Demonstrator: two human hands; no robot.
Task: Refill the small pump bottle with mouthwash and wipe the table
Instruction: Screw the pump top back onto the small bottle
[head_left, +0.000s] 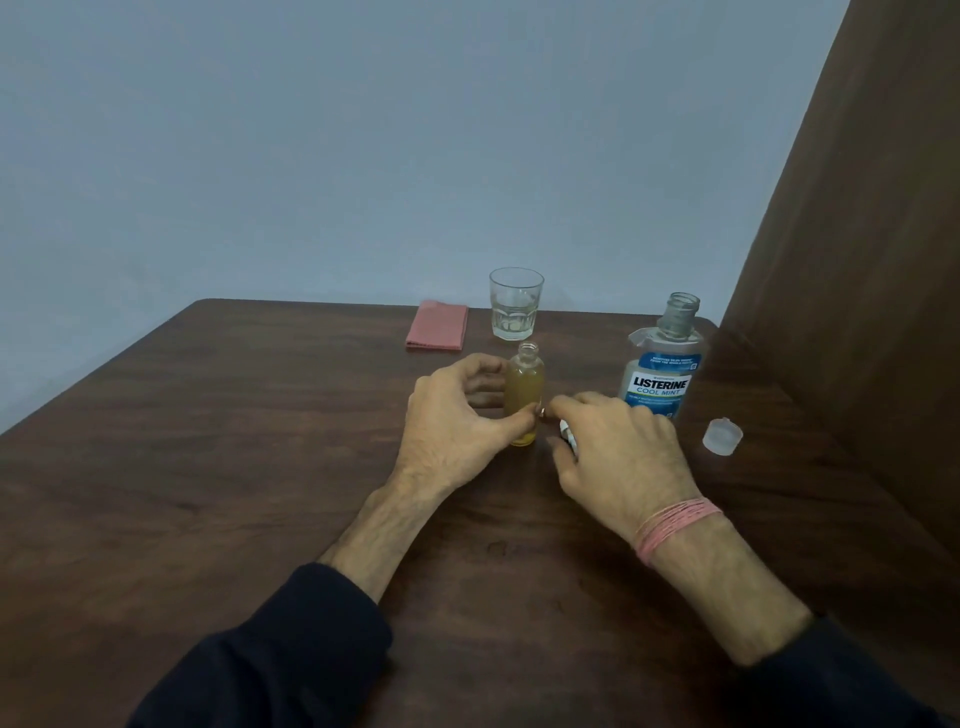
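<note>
The right hand (618, 452) covers nearly all of a small white object (567, 432) on the table; only a sliver shows between thumb and forefinger, too little to name it. The left hand (457, 421) hides the lower left side of the small bottle (525, 395), and its fingertips lie out of sight behind the glass. The small print on the mouthwash bottle (661, 371) is too blurred to read, and the right hand's knuckles hide its bottom left corner. Both dark sleeves (270, 660) run off the bottom edge, and the table (208, 467) is cut there too.
</note>
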